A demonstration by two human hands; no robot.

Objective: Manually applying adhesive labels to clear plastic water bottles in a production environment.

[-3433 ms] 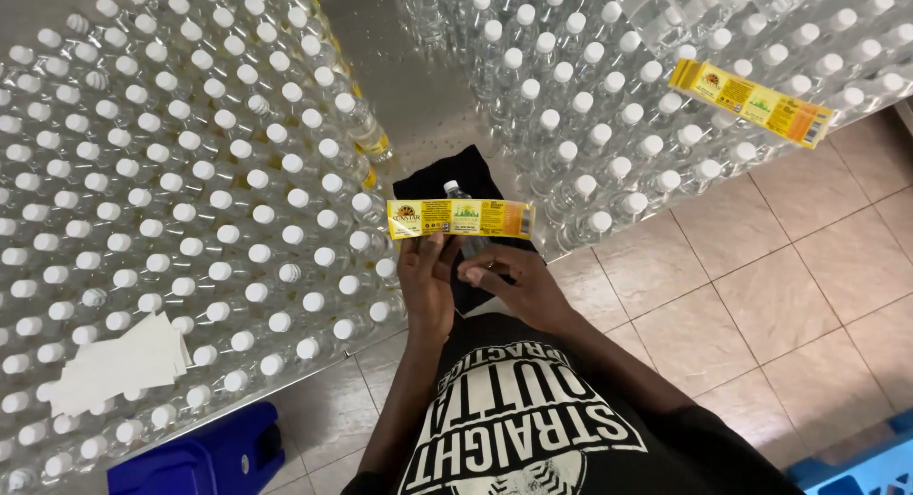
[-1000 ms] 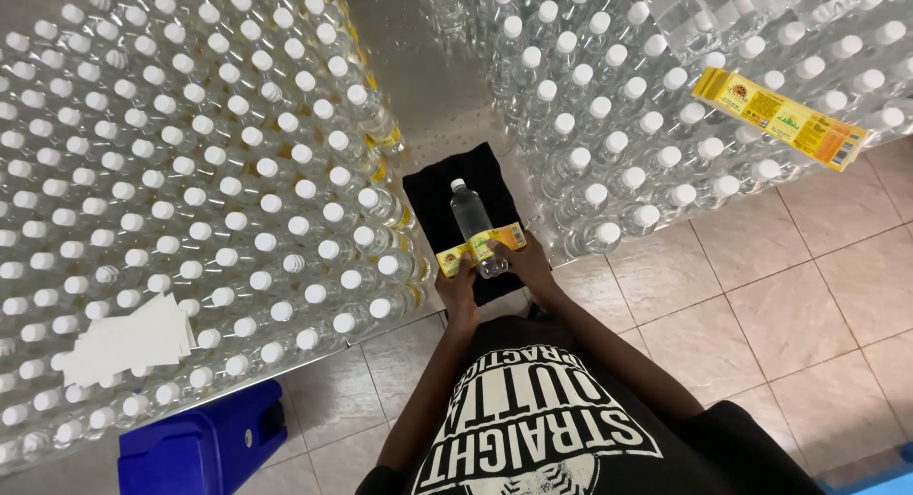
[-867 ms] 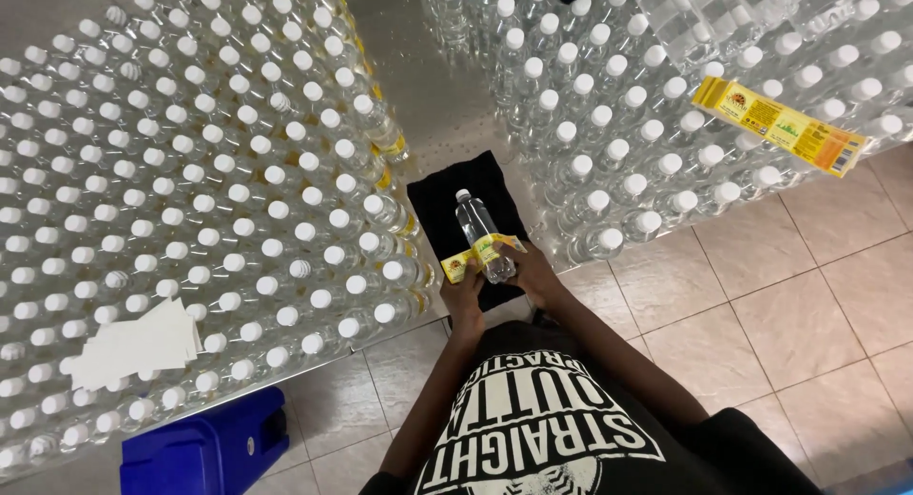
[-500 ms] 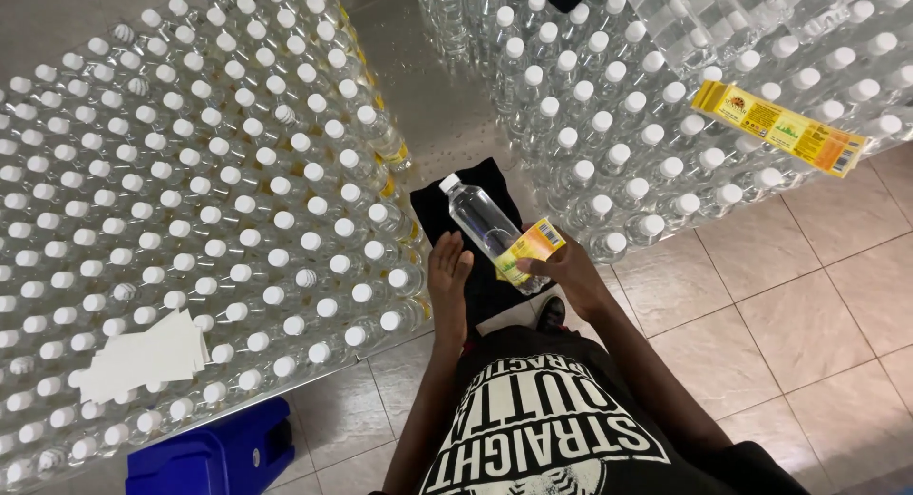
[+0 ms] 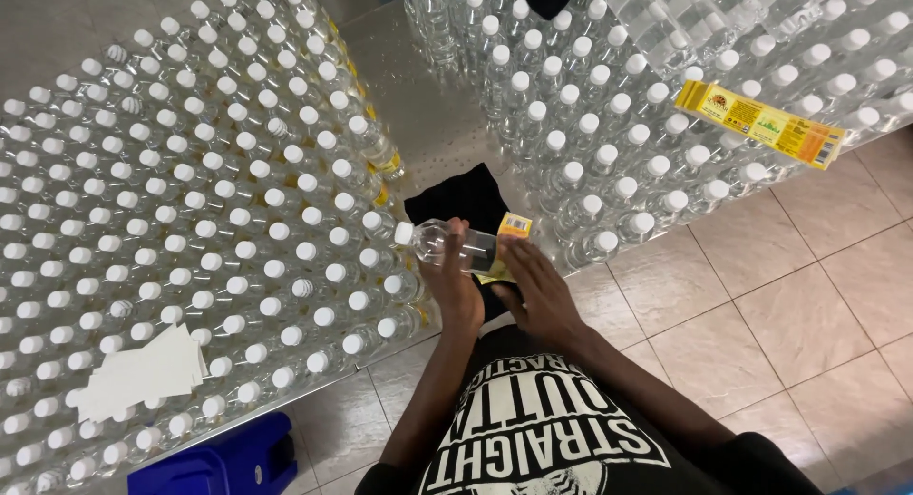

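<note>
My left hand [image 5: 449, 284] grips a clear plastic bottle [image 5: 447, 245] with a white cap, held on its side above a black cloth [image 5: 460, 194], cap pointing left. A yellow label [image 5: 507, 240] is wrapped on the bottle's lower part. My right hand [image 5: 531, 288] lies flat against that label, fingers spread. Both hands are at the front edge of a steel table [image 5: 418, 105].
Dense rows of capped bottles [image 5: 190, 200] fill the table's left side and more bottles [image 5: 609, 124] stand at the right. A strip of yellow labels [image 5: 759, 122] rests on the right bottles. White backing papers [image 5: 138, 371] lie at left. A blue bin [image 5: 223, 462] sits on the tiled floor.
The bottle has been turned from pointing away to lying sideways with its cap to the left. My left hand took hold of it, and my right hand moved onto the label.
</note>
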